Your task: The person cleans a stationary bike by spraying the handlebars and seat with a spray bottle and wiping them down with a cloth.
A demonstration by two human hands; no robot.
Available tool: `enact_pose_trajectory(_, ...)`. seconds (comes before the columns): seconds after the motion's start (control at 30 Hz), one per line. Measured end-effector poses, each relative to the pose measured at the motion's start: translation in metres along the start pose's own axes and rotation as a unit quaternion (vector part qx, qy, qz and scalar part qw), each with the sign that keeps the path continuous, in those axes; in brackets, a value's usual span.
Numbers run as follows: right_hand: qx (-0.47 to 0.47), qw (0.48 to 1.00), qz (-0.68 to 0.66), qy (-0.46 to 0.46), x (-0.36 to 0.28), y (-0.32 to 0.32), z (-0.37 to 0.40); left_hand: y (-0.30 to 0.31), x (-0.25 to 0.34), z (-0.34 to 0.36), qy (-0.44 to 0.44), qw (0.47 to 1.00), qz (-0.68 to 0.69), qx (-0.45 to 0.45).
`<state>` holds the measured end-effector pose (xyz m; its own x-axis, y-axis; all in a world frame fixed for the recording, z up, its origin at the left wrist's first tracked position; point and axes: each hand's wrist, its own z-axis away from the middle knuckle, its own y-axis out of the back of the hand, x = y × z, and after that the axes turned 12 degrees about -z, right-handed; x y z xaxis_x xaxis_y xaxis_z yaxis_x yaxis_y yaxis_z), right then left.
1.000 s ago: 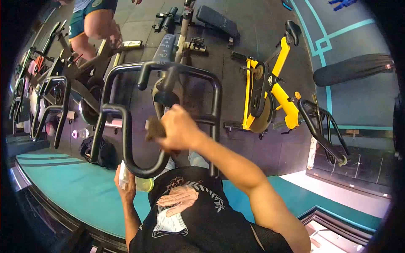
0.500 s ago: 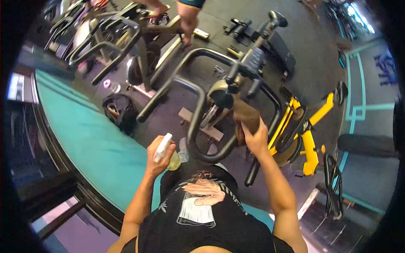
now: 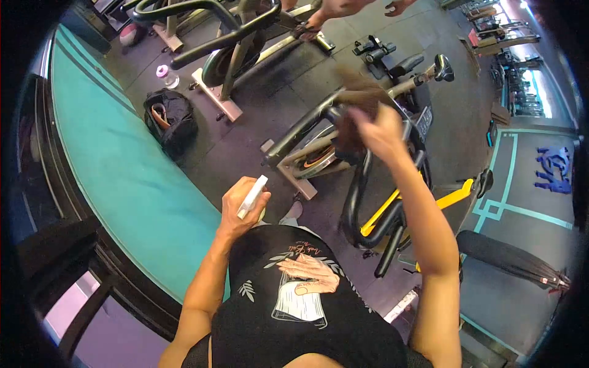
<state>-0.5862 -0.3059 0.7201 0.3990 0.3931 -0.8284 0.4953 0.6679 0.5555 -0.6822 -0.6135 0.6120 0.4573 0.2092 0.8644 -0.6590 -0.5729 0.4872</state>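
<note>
My left hand (image 3: 240, 207) is wrapped round a spray bottle with a white trigger head (image 3: 253, 196), held in front of my torso. My right hand (image 3: 381, 132) grips a dark brown cloth (image 3: 362, 101), blurred by motion, over the handlebar (image 3: 307, 126) of an exercise bike. The black handlebar loops curve below and to the right of the hand. The bike's pale floor bar (image 3: 297, 178) shows beneath.
Another bike (image 3: 224, 67) stands at the upper left, with a person's hand (image 3: 313, 24) near it. A black bag (image 3: 170, 119) and a pink-capped bottle (image 3: 167, 76) lie by the teal wall (image 3: 116, 147). A yellow frame (image 3: 454, 195) is at right.
My right hand and the cloth have moved up and across the handlebar. The view has shifted, so the bike appears farther right. The spray bottle stays in my left hand.
</note>
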Motion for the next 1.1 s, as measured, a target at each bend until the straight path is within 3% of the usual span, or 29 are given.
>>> enact_pose_trajectory(0.03,-0.04,0.991,0.061,-0.114,0.019,-0.035,-0.021,0.002,-0.003,0.0,-0.005,1.0,0.002,0.004)
enact_pose_trajectory(0.07,-0.03,0.985,0.167,-0.023,0.053,-0.082,-0.029,0.004,-0.004,0.0,-0.006,1.0,0.004,0.001)
enact_pose_trajectory(0.13,-0.132,0.946,0.288,-0.07,0.025,-0.118,-0.039,0.012,-0.01,0.003,0.02,1.0,-0.005,0.018)
enact_pose_trajectory(0.17,-0.134,0.945,0.288,-0.077,0.021,-0.126,-0.032,0.015,-0.013,0.008,0.023,1.0,-0.002,0.012)
enact_pose_trajectory(0.23,0.012,0.983,0.053,-0.176,0.01,-0.133,-0.006,0.018,-0.023,0.01,0.068,0.997,-0.001,0.021)
enact_pose_trajectory(0.27,0.021,0.978,-0.011,-0.205,-0.015,-0.142,0.016,0.016,-0.029,0.009,0.063,0.998,0.006,0.025)
enact_pose_trajectory(0.3,0.038,0.989,-0.045,-0.135,-0.004,-0.161,0.041,0.015,-0.035,0.011,0.074,0.997,0.004,0.023)
enact_pose_trajectory(0.37,0.023,0.984,-0.133,-0.118,-0.038,-0.169,0.083,0.013,-0.042,0.007,0.076,0.997,0.001,0.025)
enact_pose_trajectory(0.47,0.011,0.984,-0.154,-0.087,-0.04,-0.163,0.089,0.01,-0.046,0.003,0.078,0.997,0.017,0.017)
enact_pose_trajectory(0.53,0.042,0.989,-0.114,-0.085,-0.022,-0.163,0.051,0.007,-0.043,-0.001,0.028,0.999,-0.002,0.031)
enact_pose_trajectory(0.6,0.022,0.974,-0.04,-0.223,-0.028,-0.143,-0.002,0.012,-0.042,-0.006,0.037,0.998,-0.026,-0.033)
enact_pose_trajectory(0.67,0.055,0.977,-0.07,-0.192,-0.018,-0.149,-0.008,0.014,-0.036,-0.004,0.038,0.998,-0.034,-0.038)
enact_pose_trajectory(0.73,0.052,0.989,0.012,-0.135,-0.029,-0.163,0.027,0.014,-0.041,-0.007,0.036,0.998,-0.038,-0.037)
enact_pose_trajectory(0.77,-0.015,0.993,0.05,-0.108,-0.042,-0.161,0.048,0.011,-0.05,-0.005,0.014,0.999,-0.025,-0.021)
enact_pose_trajectory(0.8,-0.067,0.993,-0.042,-0.09,-0.054,-0.145,0.065,0.007,-0.058,0.001,-0.006,1.0,-0.011,-0.009)
enact_pose_trajectory(0.83,-0.065,0.988,-0.092,-0.104,-0.053,-0.142,0.082,0.007,-0.067,0.006,0.045,0.998,-0.009,-0.041)
enact_pose_trajectory(0.87,-0.124,0.949,-0.271,-0.106,-0.059,-0.114,0.089,0.005,-0.064,0.005,0.04,0.998,-0.007,-0.046)
enact_pose_trajectory(0.9,-0.124,0.901,-0.392,-0.135,-0.053,-0.097,0.1,0.004,-0.058,0.003,0.033,0.997,-0.017,-0.062)
enact_pose_trajectory(0.97,-0.066,0.922,-0.244,-0.292,-0.096,-0.007,0.121,0.001,-0.047,-0.002,-0.023,0.998,-0.043,-0.037)
enact_pose_trajectory(1.0,0.042,0.933,-0.127,-0.335,-0.113,0.03,0.134,-0.001,-0.045,-0.003,-0.02,0.998,-0.045,-0.038)
enact_pose_trajectory(1.03,0.178,0.931,-0.178,-0.266,-0.09,0.055,0.171,-0.003,-0.044,-0.005,0.002,0.996,-0.044,-0.074)
enact_pose_trajectory(1.07,0.295,0.86,-0.353,-0.222,-0.078,0.086,0.192,-0.004,-0.044,-0.006,0.024,0.992,-0.043,-0.112)
enact_pose_trajectory(1.1,0.413,0.86,-0.289,-0.082,-0.081,0.103,0.207,-0.005,-0.042,-0.008,0.023,0.991,-0.04,-0.123)
